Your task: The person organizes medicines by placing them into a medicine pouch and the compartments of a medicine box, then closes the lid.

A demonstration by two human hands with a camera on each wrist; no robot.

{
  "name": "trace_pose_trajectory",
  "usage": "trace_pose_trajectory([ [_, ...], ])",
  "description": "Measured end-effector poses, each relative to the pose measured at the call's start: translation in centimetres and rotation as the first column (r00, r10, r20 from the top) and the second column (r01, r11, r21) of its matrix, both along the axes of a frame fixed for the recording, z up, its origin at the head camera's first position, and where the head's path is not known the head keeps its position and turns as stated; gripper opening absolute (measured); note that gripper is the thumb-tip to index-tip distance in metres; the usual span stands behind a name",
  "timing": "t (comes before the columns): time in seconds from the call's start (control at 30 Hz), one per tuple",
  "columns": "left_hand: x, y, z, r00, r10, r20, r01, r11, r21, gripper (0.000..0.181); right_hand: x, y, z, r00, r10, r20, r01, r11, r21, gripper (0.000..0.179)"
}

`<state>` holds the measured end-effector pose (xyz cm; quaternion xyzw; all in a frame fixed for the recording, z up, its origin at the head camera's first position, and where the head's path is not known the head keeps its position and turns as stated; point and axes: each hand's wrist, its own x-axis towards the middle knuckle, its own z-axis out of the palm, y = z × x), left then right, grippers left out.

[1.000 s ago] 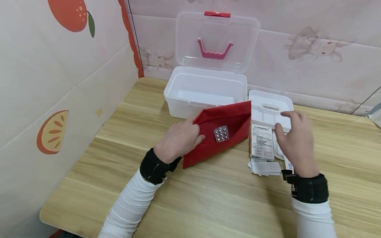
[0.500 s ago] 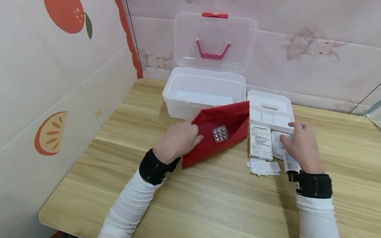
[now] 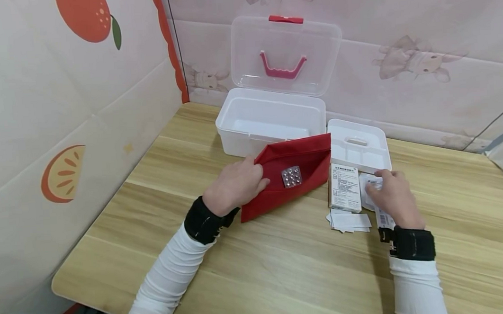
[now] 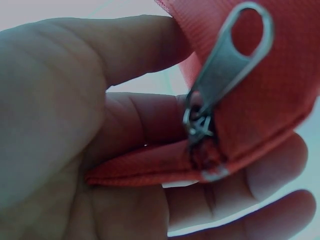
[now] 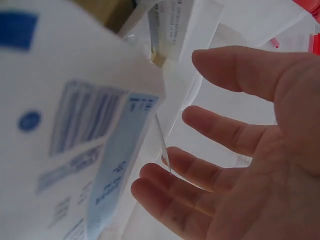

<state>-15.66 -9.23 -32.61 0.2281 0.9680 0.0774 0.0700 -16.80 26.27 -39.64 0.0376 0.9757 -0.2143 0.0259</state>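
My left hand grips the left end of a red zip pouch, whose mouth gapes. A silver blister pack of pills lies at that mouth. In the left wrist view, the metal zipper pull hangs by the fingers, and the pouch fabric passes between thumb and fingers. My right hand is over white printed packets on the right. Its fingers are spread and loosely bent in the right wrist view, beside a blue-and-white packet; whether the fingertips touch a packet I cannot tell.
Behind the pouch stands a clear-lidded white box, lid raised against the wall. A white compartment tray lies to its right. In front of the tray are a printed medicine carton and small white cards.
My right hand has come down from the tray's front edge toward me, onto the white packets, with thumb and fingers nearer each other. My left hand and the pouch have stayed put.
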Motion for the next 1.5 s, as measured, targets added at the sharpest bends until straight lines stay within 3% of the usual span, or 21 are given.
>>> trace_pose_trajectory([
  [0.27,0.07,0.03,0.12,1.0,-0.005,-0.007,0.005,1.0,0.0,0.028,-0.05,0.32,-0.21,0.998,-0.008,0.058,0.007,1.0,0.005,0.058],
  [0.6,0.1,0.02,0.14,1.0,-0.01,-0.023,0.01,1.0,-0.008,0.028,-0.33,0.66,-0.39,0.997,0.03,0.066,-0.029,1.0,-0.006,0.05],
  [1.1,0.15,0.02,0.15,1.0,-0.004,-0.015,0.004,1.0,-0.004,0.028,-0.47,0.1,-0.43,0.999,-0.006,-0.032,0.006,1.0,-0.008,0.039],
  [1.5,0.16,0.01,0.14,1.0,0.0,-0.012,0.0,1.0,0.005,0.028,-0.41,-0.11,-0.35,0.977,-0.02,-0.212,0.005,0.997,-0.074,0.042],
])
